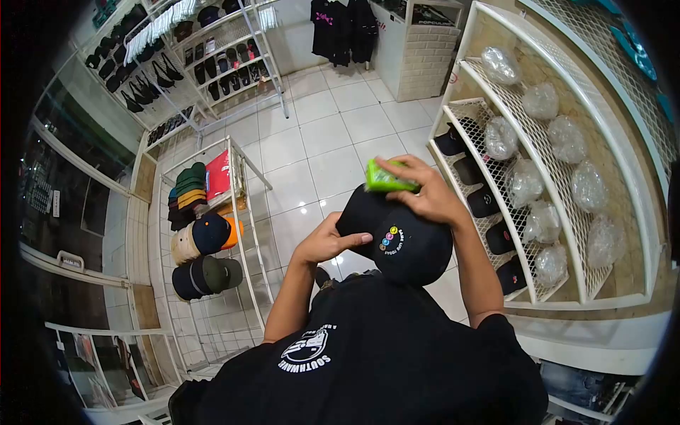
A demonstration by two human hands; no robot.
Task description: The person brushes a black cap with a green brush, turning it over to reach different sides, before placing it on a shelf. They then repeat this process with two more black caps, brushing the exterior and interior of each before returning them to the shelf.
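Observation:
A black cap with a small colourful round print and white lettering is held in front of my chest. My left hand grips the cap's brim, its thumb lying on top. In my right hand is a bright green brush-like object, held above the cap near the brim. The underside of the green object is hidden, so whether it touches the cap cannot be told.
On the right, a curved white mesh rack holds black caps and several clear plastic-wrapped items. A white rack on the left carries stacked caps and a red packet. Hanging black shirts are at the back.

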